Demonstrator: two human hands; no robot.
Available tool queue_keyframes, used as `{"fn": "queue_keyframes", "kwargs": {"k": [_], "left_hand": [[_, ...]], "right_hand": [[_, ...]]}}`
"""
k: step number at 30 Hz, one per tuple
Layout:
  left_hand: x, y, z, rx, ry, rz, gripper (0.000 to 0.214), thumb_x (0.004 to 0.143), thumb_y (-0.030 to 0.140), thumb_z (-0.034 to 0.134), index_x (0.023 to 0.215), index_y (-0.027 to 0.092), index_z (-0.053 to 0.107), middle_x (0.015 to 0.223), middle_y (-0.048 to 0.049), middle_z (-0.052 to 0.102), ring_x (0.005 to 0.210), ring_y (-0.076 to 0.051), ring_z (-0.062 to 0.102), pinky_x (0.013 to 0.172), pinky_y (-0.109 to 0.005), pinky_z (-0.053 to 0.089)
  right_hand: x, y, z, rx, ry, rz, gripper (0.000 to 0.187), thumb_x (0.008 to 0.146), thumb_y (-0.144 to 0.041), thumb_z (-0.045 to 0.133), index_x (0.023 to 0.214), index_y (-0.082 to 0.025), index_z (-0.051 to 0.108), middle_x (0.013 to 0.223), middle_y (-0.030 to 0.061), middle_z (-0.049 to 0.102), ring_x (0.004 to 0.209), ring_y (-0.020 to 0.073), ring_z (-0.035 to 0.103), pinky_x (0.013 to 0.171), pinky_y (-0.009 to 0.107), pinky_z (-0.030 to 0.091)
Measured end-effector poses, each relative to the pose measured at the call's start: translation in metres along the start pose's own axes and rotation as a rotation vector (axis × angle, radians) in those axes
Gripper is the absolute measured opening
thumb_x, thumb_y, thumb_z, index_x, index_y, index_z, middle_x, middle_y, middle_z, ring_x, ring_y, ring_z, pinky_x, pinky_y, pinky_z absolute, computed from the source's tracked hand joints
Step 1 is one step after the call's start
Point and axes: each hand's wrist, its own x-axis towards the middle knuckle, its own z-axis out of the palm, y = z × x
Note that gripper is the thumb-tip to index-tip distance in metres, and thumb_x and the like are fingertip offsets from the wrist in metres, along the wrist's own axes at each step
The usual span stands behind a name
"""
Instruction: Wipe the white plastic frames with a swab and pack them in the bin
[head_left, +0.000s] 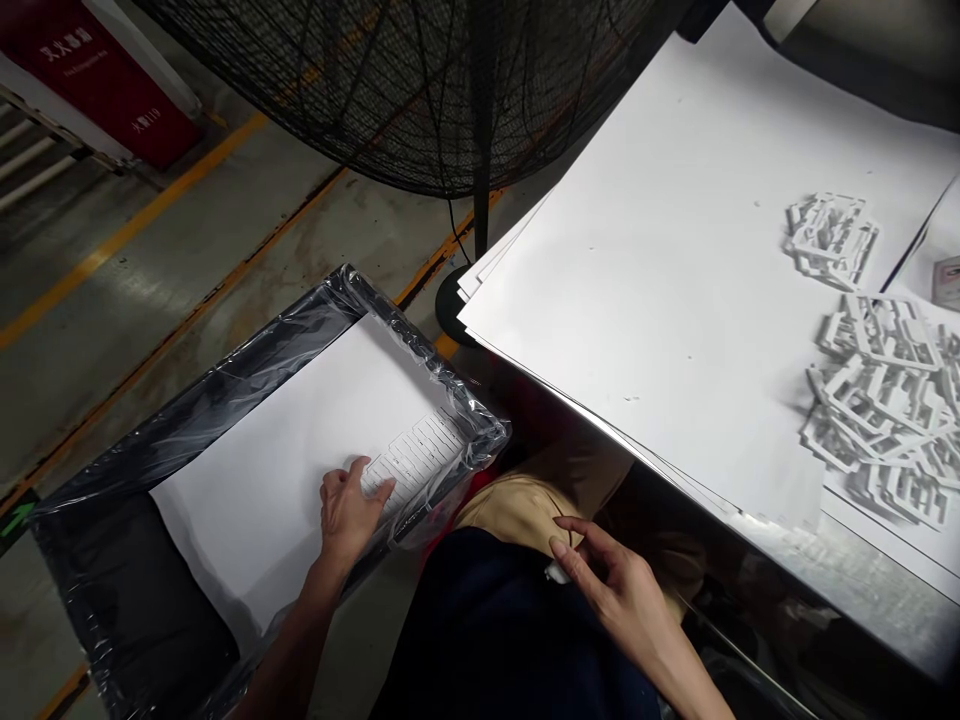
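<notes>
My left hand reaches into a bin lined with clear plastic. Its thumb and forefinger are spread at the near end of a neat row of thin white frame-shaped pieces. The row lies on a white sheet inside the bin. Over my lap, my right hand is curled, thumb and forefinger close together. A small white thing shows below the thumb, too little of it visible to name. Loose piles of similar white frames lie on the table at the right.
Large white sheets cover the metal-edged table. Behind the bin stands a big black floor fan, its base near the table corner. A red fire-extinguisher box sits at the far left. Yellow lines mark the floor.
</notes>
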Motion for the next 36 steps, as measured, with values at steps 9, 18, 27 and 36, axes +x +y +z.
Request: {"fn": "queue_keyframes", "kwargs": {"k": [9, 18, 27, 36], "left_hand": [[-0.002, 0.001, 0.007, -0.061, 0.062, 0.059, 0.051, 0.077, 0.047, 0.055, 0.122, 0.023, 0.051, 0.102, -0.0087, 0.040, 0.109, -0.030, 0.040, 0.093, -0.039, 0.038], [0.016, 0.020, -0.003, -0.029, 0.172, 0.189, 0.043, 0.082, 0.041, 0.049, 0.119, 0.020, 0.056, 0.111, -0.0116, 0.047, 0.111, -0.030, 0.041, 0.096, -0.041, 0.036], [0.025, 0.029, 0.008, 0.014, 0.157, 0.371, 0.042, 0.078, 0.039, 0.058, 0.113, 0.017, 0.056, 0.106, -0.0106, 0.054, 0.104, -0.030, 0.045, 0.090, -0.041, 0.040], [0.026, 0.035, 0.008, 0.022, 0.195, 0.301, 0.037, 0.077, 0.042, 0.057, 0.104, 0.016, 0.056, 0.102, -0.0117, 0.055, 0.102, -0.031, 0.047, 0.086, -0.043, 0.040]], "right_hand": [[0.001, -0.002, 0.003, -0.011, 0.009, -0.019, 0.051, 0.083, -0.057, 0.044, 0.114, -0.018, 0.055, 0.061, -0.0025, 0.051, 0.055, 0.0137, 0.046, 0.054, 0.025, 0.033], [-0.001, 0.001, 0.001, 0.001, 0.010, -0.013, 0.051, 0.084, -0.057, 0.045, 0.115, -0.019, 0.055, 0.061, -0.0030, 0.050, 0.055, 0.0135, 0.045, 0.054, 0.025, 0.033], [-0.001, 0.001, 0.004, 0.023, 0.018, -0.008, 0.052, 0.084, -0.057, 0.044, 0.114, -0.017, 0.055, 0.062, -0.0021, 0.050, 0.057, 0.0141, 0.046, 0.055, 0.025, 0.034], [-0.002, 0.001, -0.001, -0.014, 0.027, -0.017, 0.051, 0.084, -0.057, 0.043, 0.114, -0.018, 0.055, 0.063, -0.0020, 0.050, 0.055, 0.0135, 0.045, 0.054, 0.025, 0.034]]}}
